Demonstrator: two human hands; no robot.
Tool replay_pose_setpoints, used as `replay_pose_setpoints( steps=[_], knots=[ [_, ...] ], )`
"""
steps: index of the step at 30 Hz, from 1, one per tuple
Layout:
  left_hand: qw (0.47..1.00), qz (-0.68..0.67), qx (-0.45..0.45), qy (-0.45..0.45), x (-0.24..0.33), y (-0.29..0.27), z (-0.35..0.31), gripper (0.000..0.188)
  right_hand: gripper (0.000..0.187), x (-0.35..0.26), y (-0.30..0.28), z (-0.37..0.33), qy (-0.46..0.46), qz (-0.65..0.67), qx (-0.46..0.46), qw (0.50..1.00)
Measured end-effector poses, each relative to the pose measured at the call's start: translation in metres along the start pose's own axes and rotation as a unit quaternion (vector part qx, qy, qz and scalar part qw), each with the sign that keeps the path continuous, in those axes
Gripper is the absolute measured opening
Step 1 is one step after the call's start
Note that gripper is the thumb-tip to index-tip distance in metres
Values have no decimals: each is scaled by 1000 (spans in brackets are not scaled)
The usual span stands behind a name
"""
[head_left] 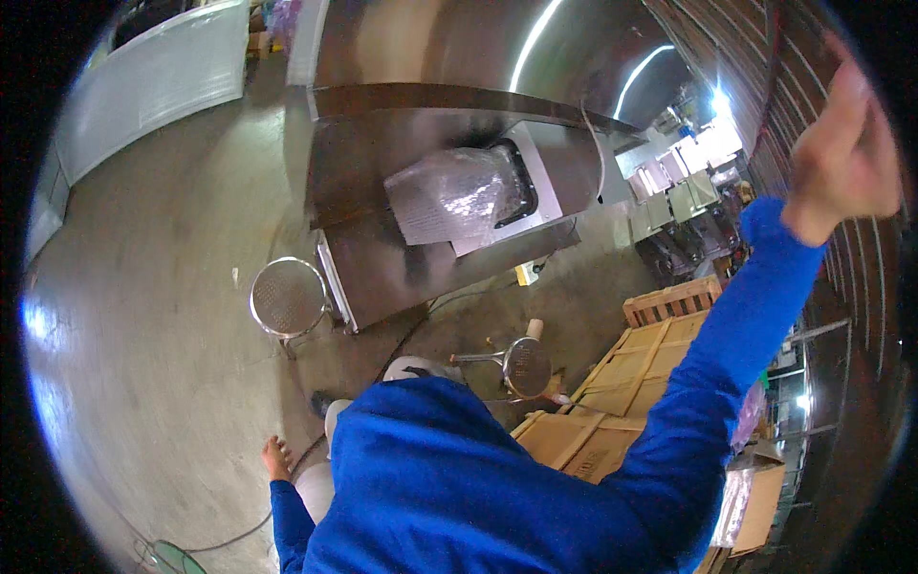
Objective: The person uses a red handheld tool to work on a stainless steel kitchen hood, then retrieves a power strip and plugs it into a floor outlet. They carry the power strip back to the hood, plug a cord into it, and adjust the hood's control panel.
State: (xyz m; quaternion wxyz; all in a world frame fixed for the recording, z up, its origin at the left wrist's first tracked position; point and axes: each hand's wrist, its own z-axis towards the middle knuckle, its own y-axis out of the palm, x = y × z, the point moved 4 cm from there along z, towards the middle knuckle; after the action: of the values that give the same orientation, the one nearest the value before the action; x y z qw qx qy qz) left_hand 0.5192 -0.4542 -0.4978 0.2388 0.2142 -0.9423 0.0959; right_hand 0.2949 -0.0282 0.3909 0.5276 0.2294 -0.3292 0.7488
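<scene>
My right arm in a blue sleeve is raised to the upper right. My right hand [846,158] is there, its fingers blurred near the picture's dark rim, so whether they hold anything does not show. Behind it run the ribbed lines of a dark surface [865,287]. My left hand [277,459] hangs low by my leg, fingers loosely apart and nothing in them. Ahead of me stands a brown, shiny metal bench [382,277]. On it lies a pale panel [540,172] with a black-edged opening, partly covered by bubble wrap [445,196].
A round perforated stool [289,298] stands left of the bench; another round-topped stool [527,367] is nearer me. Wooden crates [641,368] lie to the right. A dark cable [411,335] crosses the floor. A white-wrapped panel [158,91] stands at the far left.
</scene>
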Motion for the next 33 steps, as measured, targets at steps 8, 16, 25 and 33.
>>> replay_pose_setpoints(
  steps=[8, 16, 25, 33],
  knots=[
    [977, 180, 6, -114, -52, 74, -58, 22, 11, 10, -20, -383, 263, -5, -291, 920],
    [994, 98, -51, 7, -31, 291, -115, 28, 17, -68, 29, -825, 575, 149, -426, 683],
    [932, 327, -126, 90, -33, 463, -234, 38, 24, -130, 165, -960, 441, 195, -494, 724],
    [950, 310, 25, -9, -50, 425, -253, 37, 25, -138, 185, -982, 351, 228, -551, 722]
  ],
)
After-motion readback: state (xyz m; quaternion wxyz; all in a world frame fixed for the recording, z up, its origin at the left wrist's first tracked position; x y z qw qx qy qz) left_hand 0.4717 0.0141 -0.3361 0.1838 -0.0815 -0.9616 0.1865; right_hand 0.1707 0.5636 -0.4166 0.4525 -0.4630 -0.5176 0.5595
